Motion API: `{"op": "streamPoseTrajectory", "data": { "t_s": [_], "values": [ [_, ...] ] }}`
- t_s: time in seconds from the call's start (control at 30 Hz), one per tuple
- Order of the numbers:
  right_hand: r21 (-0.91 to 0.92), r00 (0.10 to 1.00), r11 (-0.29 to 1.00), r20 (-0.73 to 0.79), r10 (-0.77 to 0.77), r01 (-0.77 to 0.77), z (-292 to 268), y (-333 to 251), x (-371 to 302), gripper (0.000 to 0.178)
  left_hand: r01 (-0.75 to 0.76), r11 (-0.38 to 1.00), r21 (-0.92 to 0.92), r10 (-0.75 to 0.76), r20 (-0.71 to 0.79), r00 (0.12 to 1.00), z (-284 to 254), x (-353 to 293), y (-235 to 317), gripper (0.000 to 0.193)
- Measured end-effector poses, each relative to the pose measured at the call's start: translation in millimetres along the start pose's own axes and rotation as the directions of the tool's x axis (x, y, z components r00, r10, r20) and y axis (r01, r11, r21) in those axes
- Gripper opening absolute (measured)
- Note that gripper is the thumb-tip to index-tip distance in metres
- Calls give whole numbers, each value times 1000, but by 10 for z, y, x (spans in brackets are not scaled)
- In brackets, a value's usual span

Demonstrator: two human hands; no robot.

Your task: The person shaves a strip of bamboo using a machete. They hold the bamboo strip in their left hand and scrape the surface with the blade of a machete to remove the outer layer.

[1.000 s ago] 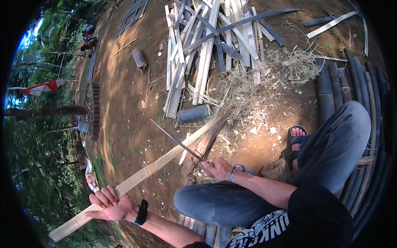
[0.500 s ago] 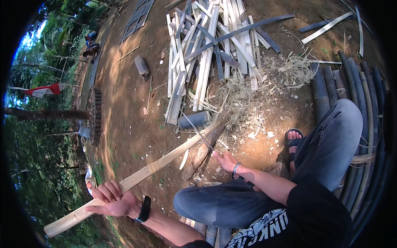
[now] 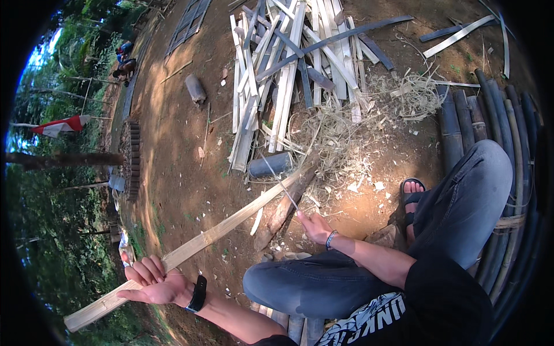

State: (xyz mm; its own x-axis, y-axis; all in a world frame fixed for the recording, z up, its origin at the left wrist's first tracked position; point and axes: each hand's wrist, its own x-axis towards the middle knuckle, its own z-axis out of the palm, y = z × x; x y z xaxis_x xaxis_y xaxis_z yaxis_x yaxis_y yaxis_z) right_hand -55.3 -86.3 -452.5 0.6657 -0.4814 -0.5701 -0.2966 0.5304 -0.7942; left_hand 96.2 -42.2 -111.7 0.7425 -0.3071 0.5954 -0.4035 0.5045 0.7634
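A long, pale bamboo strip [image 3: 222,228] slants from the lower left up to the middle. My left hand [image 3: 154,282], palm up with a dark band at its wrist, is closed around the strip near its lower end. The strip's far end lies on a rough wooden log [image 3: 284,212] on the ground. In my right hand [image 3: 315,228], closed, is a knife whose thin blade [image 3: 281,185] points up and left, crossing over the strip near the log. The fingers hide the knife's handle.
A heap of split bamboo strips [image 3: 288,75] lies ahead, with curled shavings [image 3: 340,138] beside it. A short dark bamboo piece [image 3: 270,165] sits by the log. Bamboo poles [image 3: 505,150] are stacked at the right. Far left are a flag [image 3: 60,126] and a person [image 3: 124,66].
The knife blade has shifted slightly to the right and down along the strip. The strip and my left hand have barely moved.
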Motion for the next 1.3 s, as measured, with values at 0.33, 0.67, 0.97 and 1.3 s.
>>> {"op": "streamPoseTrajectory", "data": {
  "t_s": [0.33, 0.67, 0.97, 1.3],
  "values": [
    [-232, 998, 971, -29, -60, 51, -14, 291, 314, 77, 33, 999, -34, -34, -34, 999, -99, 12, 29, 55],
    [-140, 999, 989, 14, -50, 52, -8, 171, 165, 80, 36, 998, -44, -35, 10, 999, -22, 5, 7, 55],
    [-204, 969, 949, -9, -247, 240, 197, 89, 75, 78, -5, 999, 50, 6, -15, 1000, -10, 55, -39, 60],
    [-376, 851, 883, -329, -410, 280, 250, 729, 415, 79, 32, 999, -17, -31, 47, 998, 213, 94, -120, 55]
  ]
}}
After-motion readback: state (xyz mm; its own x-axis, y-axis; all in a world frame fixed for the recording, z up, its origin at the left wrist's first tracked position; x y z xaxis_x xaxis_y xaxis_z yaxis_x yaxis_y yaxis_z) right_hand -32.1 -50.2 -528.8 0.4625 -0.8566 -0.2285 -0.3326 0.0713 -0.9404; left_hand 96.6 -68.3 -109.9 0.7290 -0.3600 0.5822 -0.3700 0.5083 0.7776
